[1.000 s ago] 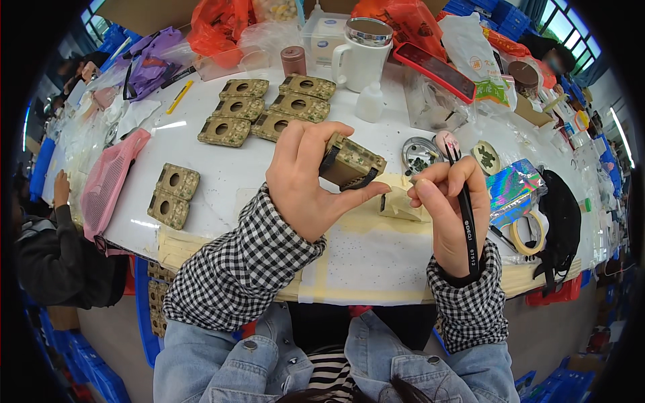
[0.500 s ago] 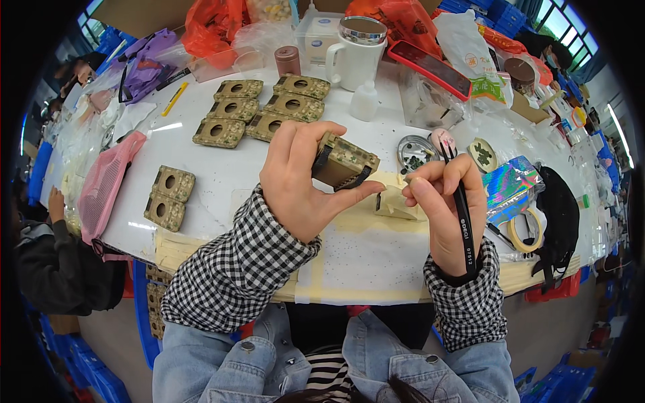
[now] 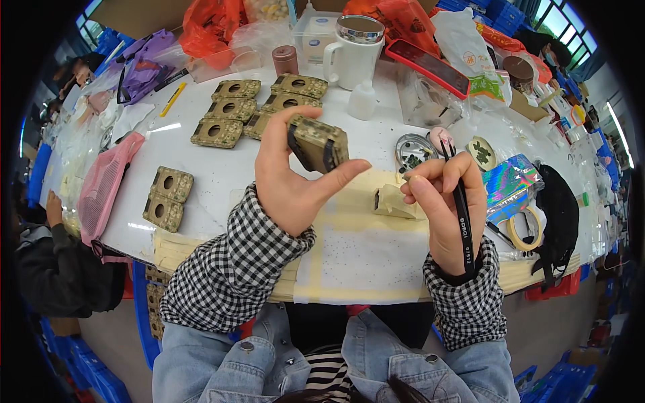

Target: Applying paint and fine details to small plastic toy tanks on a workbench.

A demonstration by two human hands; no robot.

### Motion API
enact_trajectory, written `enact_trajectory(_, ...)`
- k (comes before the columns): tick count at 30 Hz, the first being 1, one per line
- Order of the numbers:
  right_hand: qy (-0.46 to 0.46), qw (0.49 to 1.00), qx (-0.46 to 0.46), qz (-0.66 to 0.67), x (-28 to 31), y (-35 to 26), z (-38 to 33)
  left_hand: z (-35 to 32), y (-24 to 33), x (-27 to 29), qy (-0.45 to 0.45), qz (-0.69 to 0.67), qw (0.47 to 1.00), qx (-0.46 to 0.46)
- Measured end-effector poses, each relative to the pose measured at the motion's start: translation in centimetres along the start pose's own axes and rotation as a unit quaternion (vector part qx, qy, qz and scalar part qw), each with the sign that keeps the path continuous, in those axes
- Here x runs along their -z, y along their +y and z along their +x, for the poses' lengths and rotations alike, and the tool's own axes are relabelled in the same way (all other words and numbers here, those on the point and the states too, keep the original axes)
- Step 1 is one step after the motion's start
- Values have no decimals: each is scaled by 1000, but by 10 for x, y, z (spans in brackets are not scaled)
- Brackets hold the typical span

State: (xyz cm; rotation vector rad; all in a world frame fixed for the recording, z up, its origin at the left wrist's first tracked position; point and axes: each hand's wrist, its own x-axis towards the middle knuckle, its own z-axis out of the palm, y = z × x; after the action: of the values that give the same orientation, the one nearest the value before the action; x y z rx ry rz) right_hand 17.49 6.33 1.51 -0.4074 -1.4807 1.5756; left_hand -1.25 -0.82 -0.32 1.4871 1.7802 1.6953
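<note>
My left hand (image 3: 281, 185) is closed round a camouflage-patterned plastic housing (image 3: 322, 138), held tilted above the table. Its thumb sticks out to the right, apart from the housing's lower corner. In my right hand (image 3: 437, 215) lies a pair of black tweezers (image 3: 465, 232), tips pointing away from me. The thumb and forefinger of that hand are pinched; whether something tiny sits between them I cannot make out. Just left of those fingertips stands a block wrapped in cream tape (image 3: 398, 203). Beyond it are a round clear dish (image 3: 405, 144) of small dark pieces and a cream dish (image 3: 492, 161) holding green bits.
Several more camouflage housings (image 3: 216, 132) stand in rows at the far left, and two (image 3: 168, 195) lie nearer. A white mug (image 3: 356, 64), a small squeeze bottle (image 3: 363, 101) and a red-cased phone (image 3: 430, 67) are behind. At right lies a tape roll (image 3: 516, 235).
My left hand has shifted left and turned the housing, and its thumb has come away from the housing's corner. My right hand with the tweezers has hardly moved.
</note>
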Motion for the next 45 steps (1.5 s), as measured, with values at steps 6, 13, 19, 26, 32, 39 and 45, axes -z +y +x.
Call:
enact_trajectory(6, 2, 997, 35, -66, 5, 0, 3, 14, -6, 2, 77, -164, 982, 45)
enact_trajectory(13, -140, 932, 66, -328, 23, -8, 48, 24, -16, 9, 138, -288, 939, 130)
enact_trajectory(19, -266, 857, 6, -440, 29, 15, 92, 27, -19, 11, 129, -328, 922, 161)
enact_trajectory(26, -315, 829, -15, -462, 24, 37, 106, 25, -13, 12, 114, -325, 921, 182)
enact_trajectory(32, -277, 844, 18, -459, 32, 5, 110, 27, -15, 14, 79, -449, 867, 202)
enact_trajectory(39, -166, 927, 46, -332, 40, -31, 79, 26, -24, 17, 20, -474, 852, 222)
enact_trajectory(45, -68, 952, 105, -278, 48, -29, 42, 25, -21, 11, -25, -554, 798, 234)
